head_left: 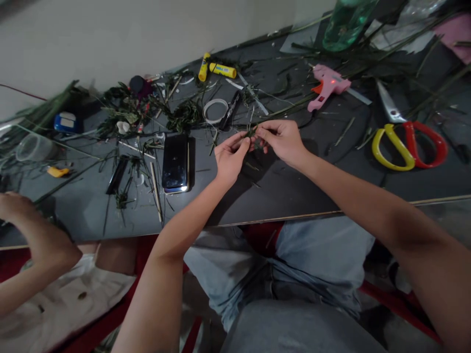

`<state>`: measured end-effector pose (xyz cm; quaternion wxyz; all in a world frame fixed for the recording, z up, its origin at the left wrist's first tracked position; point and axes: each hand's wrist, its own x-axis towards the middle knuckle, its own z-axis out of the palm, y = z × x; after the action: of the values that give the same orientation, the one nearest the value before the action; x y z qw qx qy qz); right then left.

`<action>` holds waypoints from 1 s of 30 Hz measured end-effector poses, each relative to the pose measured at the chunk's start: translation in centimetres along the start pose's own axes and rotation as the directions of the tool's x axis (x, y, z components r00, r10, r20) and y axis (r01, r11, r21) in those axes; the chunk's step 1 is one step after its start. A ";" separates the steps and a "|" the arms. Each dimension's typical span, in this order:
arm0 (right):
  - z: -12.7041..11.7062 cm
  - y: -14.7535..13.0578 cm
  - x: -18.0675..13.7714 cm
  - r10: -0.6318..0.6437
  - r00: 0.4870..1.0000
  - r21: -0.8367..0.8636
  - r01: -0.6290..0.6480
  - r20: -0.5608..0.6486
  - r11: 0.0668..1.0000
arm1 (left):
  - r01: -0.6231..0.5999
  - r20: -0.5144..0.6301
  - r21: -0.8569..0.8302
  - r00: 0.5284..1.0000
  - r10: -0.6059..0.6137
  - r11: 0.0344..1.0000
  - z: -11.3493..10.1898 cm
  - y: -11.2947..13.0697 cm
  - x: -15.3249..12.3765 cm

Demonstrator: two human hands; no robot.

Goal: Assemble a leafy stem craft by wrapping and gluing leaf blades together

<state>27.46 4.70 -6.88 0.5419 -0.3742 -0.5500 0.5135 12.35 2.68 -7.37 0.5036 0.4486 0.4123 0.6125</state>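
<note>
Close together above the dark table, my two hands pinch a small piece of green plant stem. My left hand is closed, thumb and fingertips pressed on one side of it. From the right, my right hand has its thumb and forefinger closed on the other side. Fingers cover much of the piece, so its full shape is hidden. Just beyond them lie a white ring-shaped roll and a dark pen-like tool. A black phone rests to the left of my left hand.
A pink glue gun with a red light and large scissors lie at right. A green bottle stands behind. Yellow glue sticks and plant scraps cover the back. Another person's arm is at left.
</note>
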 end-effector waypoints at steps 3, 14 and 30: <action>0.0 0.0 0.0 -0.011 0.999 -0.053 0.013 0.046 0.999 | -0.052 -0.011 0.002 0.999 0.052 0.999 0.1 0.0 0.0; 0.4 -0.2 -1.0 -0.219 0.976 -0.285 0.207 -0.012 0.936 | -0.083 -0.021 0.080 0.996 0.085 0.993 -0.3 -0.7 0.1; 0.5 -0.2 -0.8 -0.233 0.967 -0.303 0.193 -0.103 0.933 | 0.018 -0.051 0.024 0.999 -0.017 1.000 -0.1 -0.1 -0.2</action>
<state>27.08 3.80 -6.75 0.5702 -0.4224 -0.6181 0.3383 12.24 2.53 -7.50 0.4929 0.4354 0.4361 0.6143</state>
